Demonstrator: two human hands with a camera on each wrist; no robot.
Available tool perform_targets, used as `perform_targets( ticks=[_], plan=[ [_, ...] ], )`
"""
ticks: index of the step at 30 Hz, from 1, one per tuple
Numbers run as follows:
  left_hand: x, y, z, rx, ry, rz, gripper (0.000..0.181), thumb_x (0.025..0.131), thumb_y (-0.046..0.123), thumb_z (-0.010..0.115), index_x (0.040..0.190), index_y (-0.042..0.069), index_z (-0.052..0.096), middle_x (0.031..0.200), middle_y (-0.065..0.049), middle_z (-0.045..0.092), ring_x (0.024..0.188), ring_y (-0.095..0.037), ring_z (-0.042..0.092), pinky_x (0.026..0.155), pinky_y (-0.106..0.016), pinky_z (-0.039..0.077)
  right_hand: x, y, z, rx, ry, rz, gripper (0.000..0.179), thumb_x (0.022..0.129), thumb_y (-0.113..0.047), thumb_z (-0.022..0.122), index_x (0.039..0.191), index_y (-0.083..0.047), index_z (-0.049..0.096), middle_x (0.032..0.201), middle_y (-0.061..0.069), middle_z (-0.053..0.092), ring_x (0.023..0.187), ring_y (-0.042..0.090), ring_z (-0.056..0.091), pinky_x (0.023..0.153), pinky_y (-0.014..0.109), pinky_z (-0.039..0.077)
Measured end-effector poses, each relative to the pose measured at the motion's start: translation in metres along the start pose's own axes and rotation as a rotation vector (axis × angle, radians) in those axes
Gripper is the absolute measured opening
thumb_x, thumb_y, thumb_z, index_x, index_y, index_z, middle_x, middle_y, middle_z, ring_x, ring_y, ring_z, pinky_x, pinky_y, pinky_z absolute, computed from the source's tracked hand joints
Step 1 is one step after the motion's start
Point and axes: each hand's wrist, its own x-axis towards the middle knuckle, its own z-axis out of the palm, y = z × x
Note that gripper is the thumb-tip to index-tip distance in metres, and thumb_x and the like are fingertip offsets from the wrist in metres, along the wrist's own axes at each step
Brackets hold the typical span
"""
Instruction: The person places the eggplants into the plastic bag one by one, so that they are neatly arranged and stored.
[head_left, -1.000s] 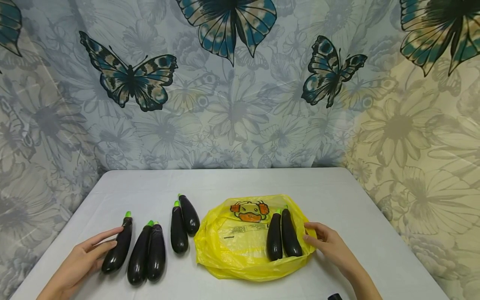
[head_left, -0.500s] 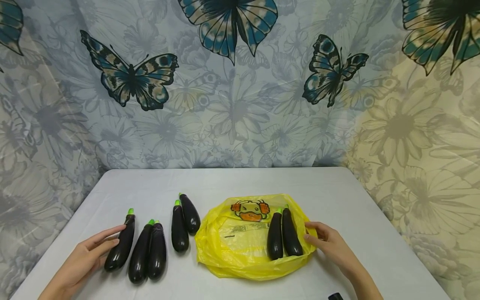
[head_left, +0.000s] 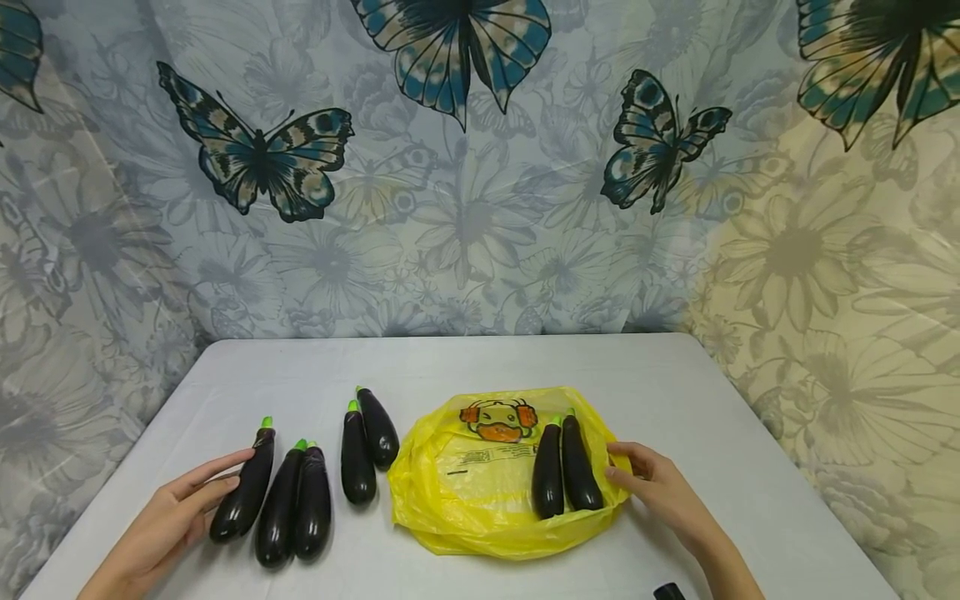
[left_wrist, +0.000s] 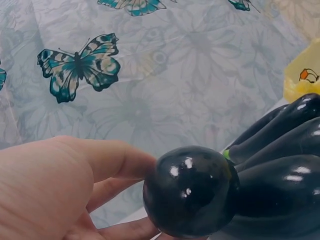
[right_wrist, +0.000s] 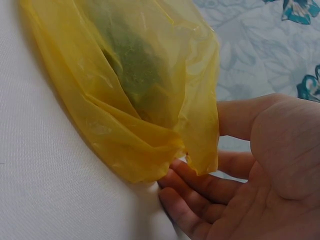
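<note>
Head view showed your left hand (head_left: pixel 167 518), grip released, touching an eggplant (head_left: pixel 248 492) that uneven pressure could roll, while your right hand (head_left: pixel 660 490) pinched the yellow bag (head_left: pixel 487 536).

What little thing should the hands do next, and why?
Maybe the left hand should curl a bit more round the leftmost eggplant, ready to lift it. It's touching that eggplant's side, while the right hand holds the edge of the open yellow bag, which has two eggplants inside and seems to have room.
</note>
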Motion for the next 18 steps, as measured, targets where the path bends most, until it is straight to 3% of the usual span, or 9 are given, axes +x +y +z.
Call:
perform_targets(
  ticks=[3,5,7,8,14,18],
  plan=[
    [0.0,0.0,0.001,-0.004,-0.015,0.001,0.047,0.102,0.026,0.057,0.148,0.018,0.049,0.121,0.01,0.06,0.075,-0.005,0.052,0.048,-0.032,0.035,0.0,0.001,0.0,0.004,-0.001,0.001,0.059,0.094,-0.035,0.069,0.138,0.001,0.053,0.141,0.023,0.048,0.124,0.037,0.049,0.098,0.053,0.043],
    [0.0,0.001,0.003,-0.008,-0.037,0.006,0.047,0.103,0.026,0.055,0.149,0.016,0.047,0.124,0.013,0.058,0.091,-0.004,0.058,0.06,-0.025,0.047,0.0,0.001,0.0,0.008,-0.001,0.001,0.059,0.094,-0.035,0.069,0.138,0.001,0.053,0.141,0.023,0.048,0.125,0.039,0.048,0.098,0.054,0.043],
    [-0.001,0.002,0.004,-0.007,-0.057,0.009,0.048,0.104,0.026,0.054,0.149,0.015,0.046,0.127,0.012,0.056,0.101,-0.005,0.059,0.069,-0.024,0.05,0.0,0.001,0.0,0.013,-0.002,0.002,0.059,0.093,-0.035,0.069,0.138,0.001,0.053,0.141,0.023,0.048,0.125,0.039,0.048,0.098,0.055,0.042],
    [-0.001,0.003,0.005,-0.006,-0.066,0.01,0.048,0.104,0.025,0.053,0.15,0.015,0.045,0.128,0.011,0.055,0.106,-0.007,0.059,0.07,-0.024,0.051,0.0,0.001,0.0,0.015,-0.003,0.002,0.059,0.093,-0.035,0.069,0.137,0.001,0.053,0.141,0.023,0.048,0.125,0.039,0.048,0.098,0.055,0.043],
    [-0.005,0.01,0.016,0.038,-0.06,0.017,0.048,0.104,0.025,0.054,0.15,0.015,0.045,0.13,-0.002,0.052,0.099,-0.012,0.059,0.058,-0.025,0.048,0.0,0.002,0.001,0.023,-0.002,0.0,0.057,0.093,-0.034,0.069,0.137,0.0,0.054,0.14,0.022,0.049,0.124,0.037,0.049,0.097,0.053,0.044],
    [-0.006,0.015,0.024,0.06,-0.032,-0.018,0.05,0.102,0.03,0.057,0.149,0.017,0.046,0.134,-0.007,0.049,0.091,-0.014,0.056,0.051,-0.039,0.036,0.0,0.003,0.002,0.039,-0.001,0.005,0.056,0.093,-0.033,0.07,0.137,0.0,0.054,0.14,0.021,0.05,0.122,0.035,0.05,0.096,0.051,0.045]
  ],
)
